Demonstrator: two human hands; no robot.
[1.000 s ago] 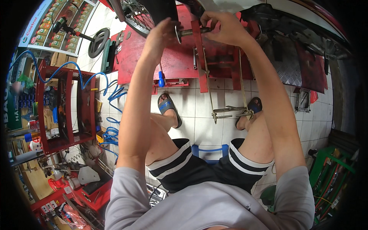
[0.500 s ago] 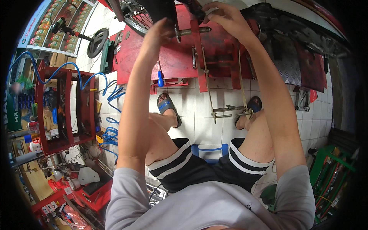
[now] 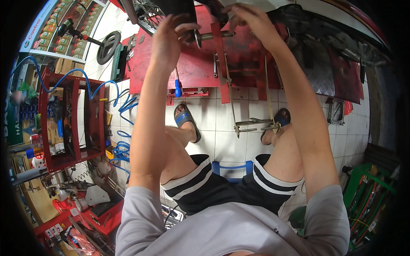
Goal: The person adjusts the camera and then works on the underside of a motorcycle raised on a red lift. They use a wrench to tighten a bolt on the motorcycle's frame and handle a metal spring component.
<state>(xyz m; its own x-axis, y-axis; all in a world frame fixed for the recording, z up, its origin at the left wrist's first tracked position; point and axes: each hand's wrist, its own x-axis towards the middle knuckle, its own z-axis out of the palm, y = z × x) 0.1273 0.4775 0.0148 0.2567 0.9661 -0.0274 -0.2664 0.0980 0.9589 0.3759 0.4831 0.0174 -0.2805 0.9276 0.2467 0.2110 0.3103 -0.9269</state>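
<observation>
Hands (image 3: 167, 42) farther apart over red worktable (image 3: 196, 64)

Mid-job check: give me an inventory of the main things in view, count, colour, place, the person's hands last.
Bench: one, red, upper middle
Frame: one, red, at the bench's near edge
Threaded rod: one, grey, at the frame's upper left
Metal linkage: one, metallic, below the frame
Screwdriver: one, blue handle, bench's near edge
Spoked wheel: one, dark, top, partly seen
Ring-shaped part: one, black, upper left
Shelf unit: one, white-framed, upper left
Hose: one, blue, left
Cart: one, red, left
Rack: one, green, lower right
Sandals: two, dark and blue, on the feet
Left hand: one, bare, near the rod's left end
Right hand: one, bare, near its right tip
</observation>
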